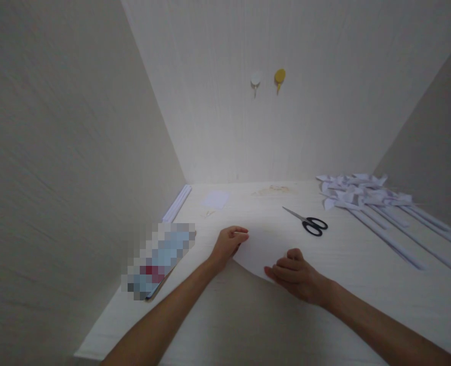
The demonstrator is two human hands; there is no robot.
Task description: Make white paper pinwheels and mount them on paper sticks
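A white sheet of paper (265, 241) lies on the pale table (248, 315) between my hands. My left hand (227, 245) pinches the sheet's left edge with curled fingers. My right hand (296, 274) rests on the sheet's near edge, fingers bent and pressed together on it. Black-handled scissors (308, 222) lie just beyond the sheet, to the right, apart from both hands.
A pile of white paper pinwheels on long rolled sticks (366, 198) fills the back right. A small white paper piece (216, 200) and rolled white sticks (178, 202) lie at the back left. A blurred flat object (159, 259) sits left. Two hooks (267, 80) hang on the wall.
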